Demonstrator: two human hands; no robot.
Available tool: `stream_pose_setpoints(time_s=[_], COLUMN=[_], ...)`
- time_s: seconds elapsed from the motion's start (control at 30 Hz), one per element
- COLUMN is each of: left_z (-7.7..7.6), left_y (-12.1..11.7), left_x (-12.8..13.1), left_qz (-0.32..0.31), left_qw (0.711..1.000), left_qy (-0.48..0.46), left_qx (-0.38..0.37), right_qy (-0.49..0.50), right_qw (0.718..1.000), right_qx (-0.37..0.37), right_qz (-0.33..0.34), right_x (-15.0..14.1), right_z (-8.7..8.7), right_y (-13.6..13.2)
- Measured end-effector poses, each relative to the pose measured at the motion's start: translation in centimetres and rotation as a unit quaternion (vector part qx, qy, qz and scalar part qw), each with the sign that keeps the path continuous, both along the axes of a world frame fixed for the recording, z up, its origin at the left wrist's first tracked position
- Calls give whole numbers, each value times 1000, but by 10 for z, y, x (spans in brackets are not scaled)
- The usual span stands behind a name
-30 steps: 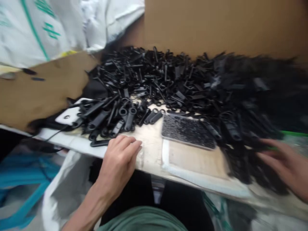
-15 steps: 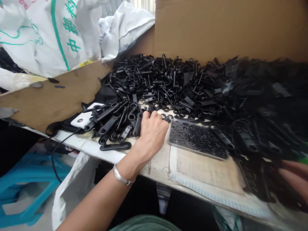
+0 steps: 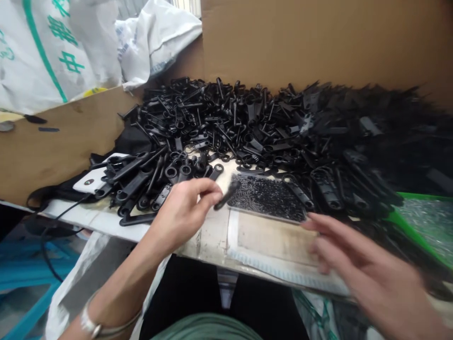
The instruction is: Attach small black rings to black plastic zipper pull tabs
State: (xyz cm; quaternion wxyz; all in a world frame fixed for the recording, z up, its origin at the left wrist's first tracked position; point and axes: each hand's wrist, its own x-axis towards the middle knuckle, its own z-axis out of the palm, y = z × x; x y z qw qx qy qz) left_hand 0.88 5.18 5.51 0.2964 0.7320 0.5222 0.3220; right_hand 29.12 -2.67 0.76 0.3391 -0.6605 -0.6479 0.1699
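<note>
My left hand pinches a small black plastic arm-shaped part between thumb and fingertips, close to the left end of a clear shallow box. Tiny dark pieces fill this box. At the box's right front corner is my right hand, blurred, its fingers stretched out and apart with nothing visible in them. Behind both hands spreads a large pile of black plastic arm-shaped parts with ring ends. More black arm parts lie to the left of my left hand.
A white device with a cable lies partly under parts at left. On the right stands a green tray of small shiny pieces. Cardboard walls close off the back and left. A blue stool stands below the table edge.
My left hand has drawn back from the parts toward the box and now carries a black plastic part. My right hand has come in from the right edge. The view has shifted rightward.
</note>
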Motion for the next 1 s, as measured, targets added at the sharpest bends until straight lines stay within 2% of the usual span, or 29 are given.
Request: stream_pose_setpoints(time_s=[0.03,0.07,0.13,0.2,0.23,0.3,0.37,0.4,0.47,0.53,0.6,0.7,0.77,0.83,0.9,1.0], left_z=[-1,-4,-15,-26,-31,-40,-47,-51,-56,-60,-62,-62,-61,-58,-55,-52], left_y=[-10,-19,-33,-40,-42,-45,-46,-47,-47,-47,-46,-43,-42,-41,-41,-40], left_x=[-2,-3,-4,-4,-5,-7,-8,-8,-7,-4,-1,-1,-1,-2,-3,-3], left_qz=[-24,-44,-60,-52,-41,-12,-10,-29,-82,-104,-92,-90,-98,-100,-106,-114], left_qw=[993,973,916,878,878,918,970,987,997,992,990,985,980,977,977,977], left_qy=[-95,-174,-296,-349,-347,-292,-183,-121,-9,60,95,137,164,180,184,177], left_qx=[-72,-145,-264,-324,-325,-269,-161,-102,-9,37,50,57,56,49,38,26], right_qy=[89,165,250,289,299,311,309,304,288,250,171,-30,-182,-297,-358,-383], right_qw=[994,979,948,930,925,919,918,919,921,932,960,995,982,953,931,918], right_qx=[-47,-87,-135,-166,-181,-207,-225,-231,-239,-231,-193,-73,-4,-1,-33,-73], right_qz=[44,86,143,157,150,126,105,102,112,123,112,68,52,54,66,76], right_x=[-18,-34,-56,-68,-71,-74,-78,-80,-84,-85,-80,-62,-50,-43,-41,-46], right_z=[6,10,10,5,3,-2,-6,-8,-11,-11,-8,3,8,9,8,5], right_y=[2,5,10,14,15,18,21,23,26,29,34,47,59,71,81,91])
